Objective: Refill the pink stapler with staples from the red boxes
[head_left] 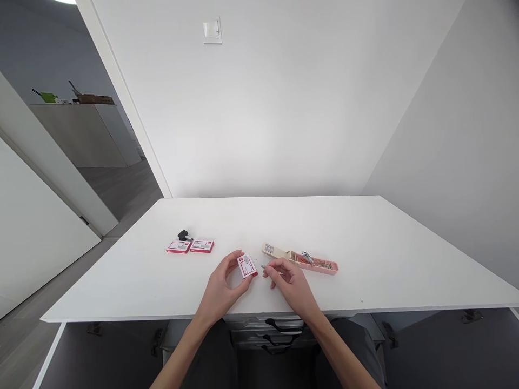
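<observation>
My left hand [223,283] grips a small red-and-white staple box [246,266] by its edges, thumb at the lower side and fingers at the upper side. The box is tilted above the tabletop, and a grey block is printed on its face. Just to the right, my right hand [290,281] pinches a tiny grey metal piece [263,266], which looks like a bit of a staple strip. Behind the right hand lies an opened long pink case [324,266] with a cream lid [275,250]. Small metal and reddish items lie inside the case.
Two more red-and-white boxes, a left one [178,247] and a right one [201,246], lie side by side on the white table [133,281]. A black-headed object [184,235] with a metal part sits behind them. Drawers with black handles [279,340] are below the front edge.
</observation>
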Demonstrator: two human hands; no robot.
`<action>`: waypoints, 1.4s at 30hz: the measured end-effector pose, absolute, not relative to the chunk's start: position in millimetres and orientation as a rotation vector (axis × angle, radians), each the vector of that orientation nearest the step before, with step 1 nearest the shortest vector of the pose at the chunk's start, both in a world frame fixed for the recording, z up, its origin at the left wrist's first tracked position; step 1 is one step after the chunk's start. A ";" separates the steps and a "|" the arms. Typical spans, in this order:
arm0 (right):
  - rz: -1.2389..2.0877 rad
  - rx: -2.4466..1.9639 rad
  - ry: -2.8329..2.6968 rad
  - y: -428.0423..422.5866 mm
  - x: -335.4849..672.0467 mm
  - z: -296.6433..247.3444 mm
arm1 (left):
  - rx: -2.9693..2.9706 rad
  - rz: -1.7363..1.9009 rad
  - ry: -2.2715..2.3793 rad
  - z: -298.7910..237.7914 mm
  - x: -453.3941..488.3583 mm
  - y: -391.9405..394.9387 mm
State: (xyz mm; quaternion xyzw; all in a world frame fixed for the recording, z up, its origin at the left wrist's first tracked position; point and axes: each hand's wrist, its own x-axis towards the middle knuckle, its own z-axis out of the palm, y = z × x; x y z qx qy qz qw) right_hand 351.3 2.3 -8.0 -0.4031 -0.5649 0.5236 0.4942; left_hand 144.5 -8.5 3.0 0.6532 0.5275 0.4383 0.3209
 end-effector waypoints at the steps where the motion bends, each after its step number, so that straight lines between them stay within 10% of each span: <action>1: 1.272 -0.970 -1.364 2.1 351.5 -7.2 | 1.722 1.143 1.376 3.7 144.5 -9.4; 42: 1.366 -0.957 -1.407 -1.6 351.6 0.7 | 2.110 0.993 1.320 11.8 150.1 -18.7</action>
